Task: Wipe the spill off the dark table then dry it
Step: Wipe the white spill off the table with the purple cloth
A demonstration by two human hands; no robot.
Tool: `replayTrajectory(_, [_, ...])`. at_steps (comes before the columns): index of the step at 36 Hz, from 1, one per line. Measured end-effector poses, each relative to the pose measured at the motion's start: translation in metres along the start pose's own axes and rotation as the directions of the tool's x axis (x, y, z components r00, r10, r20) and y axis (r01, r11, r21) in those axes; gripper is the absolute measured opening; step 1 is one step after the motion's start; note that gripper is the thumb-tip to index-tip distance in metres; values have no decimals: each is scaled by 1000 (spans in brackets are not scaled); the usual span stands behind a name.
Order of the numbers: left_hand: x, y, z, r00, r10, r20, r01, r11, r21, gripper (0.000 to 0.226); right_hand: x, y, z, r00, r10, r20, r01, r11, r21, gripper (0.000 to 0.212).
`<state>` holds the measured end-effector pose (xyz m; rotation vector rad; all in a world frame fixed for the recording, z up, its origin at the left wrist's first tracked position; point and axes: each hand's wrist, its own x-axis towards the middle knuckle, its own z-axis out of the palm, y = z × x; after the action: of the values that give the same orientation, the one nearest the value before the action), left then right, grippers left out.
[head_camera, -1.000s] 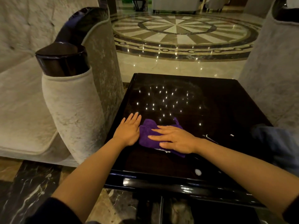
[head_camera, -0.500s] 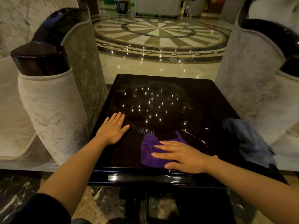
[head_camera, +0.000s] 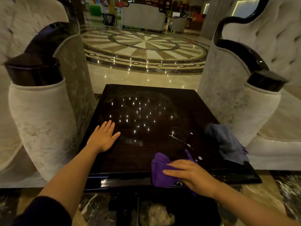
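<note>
The glossy dark table fills the middle of the head view. My right hand presses flat on a purple cloth at the table's near edge, and part of the cloth hangs over that edge. White drops and a thin streak of spill lie just beyond the cloth toward the right. My left hand rests flat on the table's left side, fingers together and holding nothing. A grey-blue cloth lies bunched on the right edge.
Pale upholstered armchairs with black glossy arm caps stand tight against both sides, the left chair and the right chair. Polished patterned floor stretches beyond the far edge. Marble floor lies below the near edge.
My right hand has dragged the purple cloth from beside my left hand toward me and to the right, reaching the near edge. My left hand stayed flat on the table.
</note>
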<state>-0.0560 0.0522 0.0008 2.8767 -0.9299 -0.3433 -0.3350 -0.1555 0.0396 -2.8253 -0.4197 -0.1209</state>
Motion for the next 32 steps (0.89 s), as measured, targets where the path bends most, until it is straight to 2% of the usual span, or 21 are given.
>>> replayTrajectory(1, [1,0,0,1000,-2,1,2,1000,2,64,-2,0,-4,1000,29,-11,-29,999,34,32])
replayTrajectory(4, [3,-1,2,1000,-5,-2,5,1000,12,64,-2,5,-17,992,76,-103,-72,997,39,47])
replayTrajectory(7, [3,-2,3,1000,-9,-10,9,1000,7,64,1,18,-30,971,153,-185,-149,988,32,31])
replayTrajectory(10, [4,-2,4,1000,-12,-11,12,1000,8,65,7,32,-40,953,237,-190,-227,971,73,44])
replayTrajectory(19, [2,-1,2,1000,-3,-11,3,1000,-5,64,41,91,-60,819,497,-285,-466,868,173,45])
replayTrajectory(23, [3,-2,1,1000,1,-27,0,1000,9,64,51,121,-46,757,613,-227,-582,790,193,42])
replayTrajectory(27, [3,-2,2,999,4,-34,-4,1000,10,64,50,141,-21,696,713,-90,-701,701,133,45])
replayTrajectory(32, [3,-1,1,1000,7,-29,-6,1000,23,63,53,151,-15,669,743,-10,-733,663,150,46])
